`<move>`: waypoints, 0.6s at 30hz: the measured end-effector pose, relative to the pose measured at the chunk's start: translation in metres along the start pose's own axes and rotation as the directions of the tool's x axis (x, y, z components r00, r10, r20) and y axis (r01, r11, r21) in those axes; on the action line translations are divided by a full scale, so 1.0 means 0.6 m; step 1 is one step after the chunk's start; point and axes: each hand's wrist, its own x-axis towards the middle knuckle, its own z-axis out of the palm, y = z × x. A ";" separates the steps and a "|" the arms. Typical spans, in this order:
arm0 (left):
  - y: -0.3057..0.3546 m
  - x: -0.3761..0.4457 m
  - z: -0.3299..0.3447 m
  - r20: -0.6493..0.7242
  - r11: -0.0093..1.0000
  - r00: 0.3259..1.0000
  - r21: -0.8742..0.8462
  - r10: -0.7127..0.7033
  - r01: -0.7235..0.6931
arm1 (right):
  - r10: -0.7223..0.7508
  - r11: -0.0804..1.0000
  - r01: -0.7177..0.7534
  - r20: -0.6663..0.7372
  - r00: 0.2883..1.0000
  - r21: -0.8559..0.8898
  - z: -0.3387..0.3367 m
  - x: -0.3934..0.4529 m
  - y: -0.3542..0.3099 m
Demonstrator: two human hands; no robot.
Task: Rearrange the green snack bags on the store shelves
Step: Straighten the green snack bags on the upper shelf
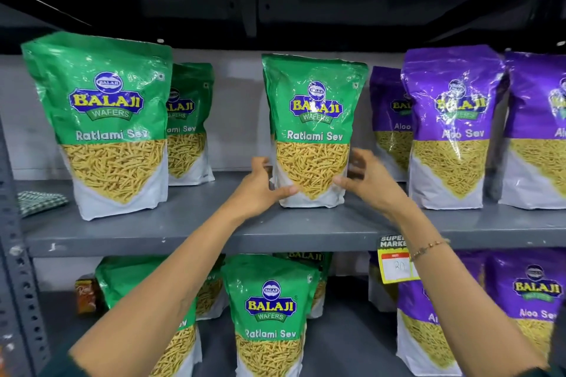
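On upper shelf point(183, 232): upright green Ratlami Sev bag point(312, 131), left hand point(260, 190) and right hand point(370, 180) cupping its lower sides.

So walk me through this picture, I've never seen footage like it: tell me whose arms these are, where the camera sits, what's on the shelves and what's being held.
There is no machine here. The single picture comes from a wide-angle camera worn on a person's head, looking forward and down, so the two arms reaching in from below are the wearer's own.

The left hand and right hand grip the lower sides of a green Ratlami Sev bag, which stands upright on the grey metal shelf. To its left stand two more green bags, one behind the other. To its right stand purple Aloo Sev bags. The shelf below holds more green and purple bags. A yellow price tag hangs from the shelf edge.
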 end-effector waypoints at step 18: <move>-0.155 -0.158 -0.275 -0.690 0.900 0.704 0.183 -0.169 0.395 | 0.051 0.998 -0.055 0.411 0.910 -0.003 0.416 0.074 -0.182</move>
